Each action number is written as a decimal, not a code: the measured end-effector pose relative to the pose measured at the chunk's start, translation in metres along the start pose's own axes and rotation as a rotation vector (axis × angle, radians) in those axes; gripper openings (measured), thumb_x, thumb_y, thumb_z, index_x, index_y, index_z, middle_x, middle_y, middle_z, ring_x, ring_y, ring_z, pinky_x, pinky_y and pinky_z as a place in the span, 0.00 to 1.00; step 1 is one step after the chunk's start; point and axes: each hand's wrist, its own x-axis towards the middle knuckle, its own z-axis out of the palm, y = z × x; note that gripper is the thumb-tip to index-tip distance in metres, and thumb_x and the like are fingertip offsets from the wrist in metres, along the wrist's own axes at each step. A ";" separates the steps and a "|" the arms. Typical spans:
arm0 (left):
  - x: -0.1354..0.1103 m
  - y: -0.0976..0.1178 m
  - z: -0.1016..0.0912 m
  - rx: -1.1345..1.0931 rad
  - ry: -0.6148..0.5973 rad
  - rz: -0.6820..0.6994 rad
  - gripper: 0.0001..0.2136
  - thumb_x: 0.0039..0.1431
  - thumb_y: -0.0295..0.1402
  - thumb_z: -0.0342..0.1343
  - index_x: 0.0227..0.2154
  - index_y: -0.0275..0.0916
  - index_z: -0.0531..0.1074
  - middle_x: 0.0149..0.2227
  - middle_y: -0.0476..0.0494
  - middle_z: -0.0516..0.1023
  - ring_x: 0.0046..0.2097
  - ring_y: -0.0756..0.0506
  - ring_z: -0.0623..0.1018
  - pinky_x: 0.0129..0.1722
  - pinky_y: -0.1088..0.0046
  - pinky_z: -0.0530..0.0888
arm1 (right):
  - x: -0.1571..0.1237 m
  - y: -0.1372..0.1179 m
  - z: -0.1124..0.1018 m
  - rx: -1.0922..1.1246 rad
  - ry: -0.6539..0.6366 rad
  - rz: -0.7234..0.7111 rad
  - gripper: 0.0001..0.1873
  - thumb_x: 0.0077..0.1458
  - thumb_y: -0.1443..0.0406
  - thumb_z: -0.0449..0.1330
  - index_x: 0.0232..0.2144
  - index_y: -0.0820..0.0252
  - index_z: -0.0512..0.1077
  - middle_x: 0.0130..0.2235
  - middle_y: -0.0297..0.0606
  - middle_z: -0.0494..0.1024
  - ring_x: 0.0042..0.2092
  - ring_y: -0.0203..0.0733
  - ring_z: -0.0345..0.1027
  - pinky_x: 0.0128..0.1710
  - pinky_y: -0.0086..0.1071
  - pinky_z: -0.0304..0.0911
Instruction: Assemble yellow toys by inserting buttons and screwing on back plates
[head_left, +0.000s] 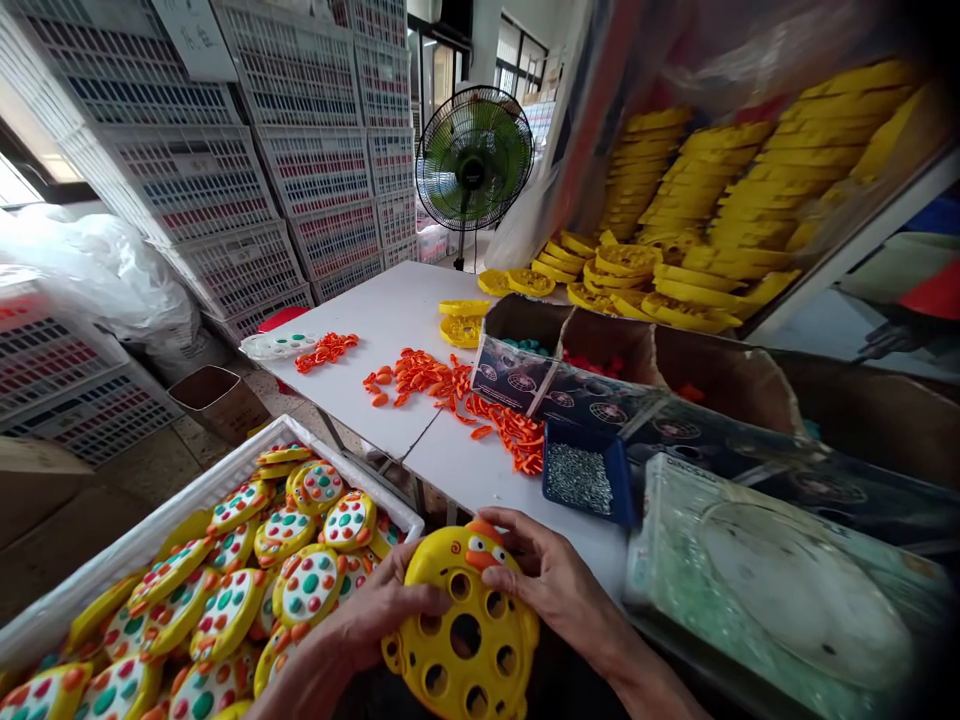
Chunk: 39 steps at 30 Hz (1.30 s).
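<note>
The yellow shell (486, 648) is held just before the table (390, 320), the left hand (375, 615) clamped on its rim and the right hand (551, 575) on its top. An orange beak (480, 550) is fitted. Its holes are empty, so most work seems left, unlike the finished toys (307, 585) in the crate (150, 530) beside. Orange parts (450, 385) and screws (581, 478) lie beyond.

place: toy assembly workshop | signs: stacked crates (225, 190) | yellow toy shells (690, 190) | orange parts (450, 390) on worktable (390, 310)
</note>
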 end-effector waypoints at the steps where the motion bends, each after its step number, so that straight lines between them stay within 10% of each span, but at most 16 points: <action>1: 0.000 0.001 0.000 -0.003 -0.017 0.006 0.30 0.38 0.26 0.68 0.50 0.36 0.75 0.35 0.41 0.85 0.29 0.44 0.81 0.29 0.71 0.75 | -0.001 0.000 0.000 0.070 -0.011 0.025 0.33 0.51 0.53 0.72 0.57 0.55 0.71 0.56 0.44 0.79 0.58 0.53 0.73 0.56 0.42 0.71; 17: 0.006 0.010 -0.003 -0.109 -0.112 0.110 0.21 0.44 0.27 0.67 0.45 0.35 0.79 0.36 0.39 0.87 0.33 0.42 0.84 0.35 0.70 0.78 | 0.001 -0.008 0.018 0.470 0.049 0.084 0.27 0.57 0.52 0.68 0.57 0.51 0.74 0.61 0.41 0.76 0.63 0.50 0.68 0.63 0.42 0.63; 39: 0.018 0.007 -0.040 -0.433 -0.115 0.102 0.27 0.50 0.49 0.67 0.44 0.30 0.80 0.38 0.34 0.87 0.49 0.31 0.83 0.54 0.58 0.75 | 0.011 0.018 0.039 0.396 0.211 0.045 0.30 0.57 0.50 0.67 0.59 0.51 0.71 0.60 0.41 0.76 0.58 0.55 0.73 0.54 0.42 0.73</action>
